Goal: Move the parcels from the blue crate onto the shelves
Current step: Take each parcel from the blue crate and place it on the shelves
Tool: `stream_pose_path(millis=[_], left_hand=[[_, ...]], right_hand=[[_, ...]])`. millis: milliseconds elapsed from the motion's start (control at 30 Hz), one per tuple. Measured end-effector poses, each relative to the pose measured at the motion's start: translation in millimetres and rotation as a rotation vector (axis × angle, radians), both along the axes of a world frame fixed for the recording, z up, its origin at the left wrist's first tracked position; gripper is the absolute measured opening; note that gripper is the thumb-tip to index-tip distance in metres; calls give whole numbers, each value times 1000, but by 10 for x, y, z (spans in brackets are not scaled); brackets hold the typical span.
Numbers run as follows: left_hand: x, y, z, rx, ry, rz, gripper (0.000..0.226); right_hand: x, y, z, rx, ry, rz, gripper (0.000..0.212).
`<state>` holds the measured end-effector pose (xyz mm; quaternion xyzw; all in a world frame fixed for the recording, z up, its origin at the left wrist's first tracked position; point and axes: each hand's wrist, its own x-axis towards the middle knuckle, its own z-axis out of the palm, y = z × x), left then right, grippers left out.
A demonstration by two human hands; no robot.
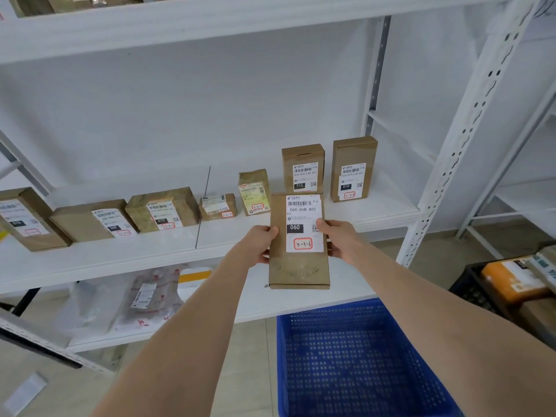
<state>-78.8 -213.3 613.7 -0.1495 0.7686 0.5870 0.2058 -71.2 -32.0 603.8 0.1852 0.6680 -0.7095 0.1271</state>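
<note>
A flat brown cardboard parcel (296,267) with a white label marked 060 and a red-boxed 3-3-6 is held upright in front of the middle shelf (126,254). My left hand (261,242) grips its left edge and my right hand (341,240) grips its right edge. Below, at the lower right, stands the blue crate (358,359); no parcel shows inside it. Several labelled brown parcels stand in a row on the shelf, among them two upright boxes (303,168) (353,168) right behind the held parcel.
A white upright post (469,130) bounds the shelf on the right. The lower shelf holds plastic-bagged parcels (147,296). A dark crate (481,288) with an orange parcel (511,279) sits at the far right. A top shelf (180,28) runs overhead.
</note>
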Motion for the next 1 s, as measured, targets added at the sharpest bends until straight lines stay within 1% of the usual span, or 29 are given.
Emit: stream_pose_path(millis=[67,167,300,433,667,800,900,1000], left_hand=[[17,-20,-55,-27,-61,-42,39],[31,-21,-154,-67,-75,-75,37],[5,31,-268,-63,-47,-106,35],[-42,193,-285,-32,-18,-113,35],[-358,548,-219,-25,65,-45,38],[-577,799,-166,-7,138,27,40],[-740,1042,-127,36,213,84,40],[-964,1273,-96,37,298,172,46]], right_hand=[[33,-20,-84,23,-66,15,28],[61,-29,-196,36,-125,20,29],[76,34,-268,107,-137,11,26],[65,197,-276,109,-121,-5,26],[-292,533,-211,53,-30,-30,35],[-601,791,-149,31,37,22,36],[-866,1035,-73,63,129,52,36],[-1181,1218,-26,135,239,81,35]])
